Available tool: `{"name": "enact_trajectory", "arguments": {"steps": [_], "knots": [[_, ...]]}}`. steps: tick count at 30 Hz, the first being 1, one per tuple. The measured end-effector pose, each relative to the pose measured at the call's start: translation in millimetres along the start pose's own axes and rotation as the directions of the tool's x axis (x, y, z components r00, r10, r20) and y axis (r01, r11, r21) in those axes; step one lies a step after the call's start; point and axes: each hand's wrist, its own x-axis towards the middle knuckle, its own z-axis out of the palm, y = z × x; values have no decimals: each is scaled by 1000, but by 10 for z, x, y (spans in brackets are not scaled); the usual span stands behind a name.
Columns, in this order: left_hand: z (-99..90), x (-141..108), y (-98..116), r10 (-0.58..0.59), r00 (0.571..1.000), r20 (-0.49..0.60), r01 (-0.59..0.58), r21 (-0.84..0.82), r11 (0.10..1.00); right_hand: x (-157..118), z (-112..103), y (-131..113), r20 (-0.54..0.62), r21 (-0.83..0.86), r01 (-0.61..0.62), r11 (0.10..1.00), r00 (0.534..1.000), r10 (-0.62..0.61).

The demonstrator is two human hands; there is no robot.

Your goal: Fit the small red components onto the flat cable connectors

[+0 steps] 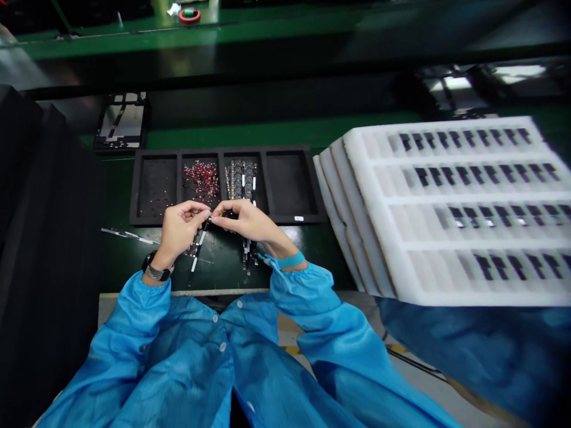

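Note:
My left hand (179,229) and my right hand (244,220) meet at the fingertips, pinching a small dark part (209,220) between them. Just below, a narrow circuit board with a white strip (195,246) lies on the green mat, and another (248,252) sits under my right wrist. A black foam tray (156,178) stands beyond my hands. Its middle compartments hold a heap of tiny red-and-silver parts (201,181) and a stack of small dark boards (241,179). A long thin strip (127,236) lies left of my left hand.
A stack of white foam trays (446,195) with rows of dark parts fills the right side, blurred, above a person's blue sleeve (473,362). A black fixture (120,122) stands at the back left. Dark cloth (44,238) blocks the left. A red tape roll (190,15) lies farther off.

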Motion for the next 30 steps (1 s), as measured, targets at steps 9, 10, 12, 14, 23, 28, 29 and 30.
{"name": "enact_trajectory", "arguments": {"steps": [9, 10, 12, 14, 23, 28, 29, 30], "knots": [[-13, -1, 12, -75, 996, 41, 77, -38, 996, -6, -6, 43, 39, 88, -58, 994, 998, 55], [-8, -3, 3, -78, 996, 36, 80, -50, 996, -7, -2, 47, 38, 106, -58, 993, 998, 55], [8, -6, -13, -81, 996, 34, 84, -73, 994, -6, 3, 59, 41, 138, -60, 989, 998, 55], [29, -3, -31, -81, 996, 35, 84, -95, 992, 3, 6, 76, 41, 162, -65, 985, 997, 59], [-57, -85, 230, -24, 1000, 15, 24, 31, 999, -4, -30, 10, 31, 265, -106, 958, 994, 102], [-382, 303, 1099, 429, 852, -300, -326, 339, 883, -85, -172, -29, -38, 437, -96, 894, 991, 125], [-514, 472, 1307, 477, 817, -324, -354, 371, 858, -88, -185, -34, -28, 460, -95, 883, 992, 121], [-675, 652, 1510, 501, 792, -348, -365, 389, 846, -87, -187, -38, -11, 476, -97, 874, 993, 117]]}}
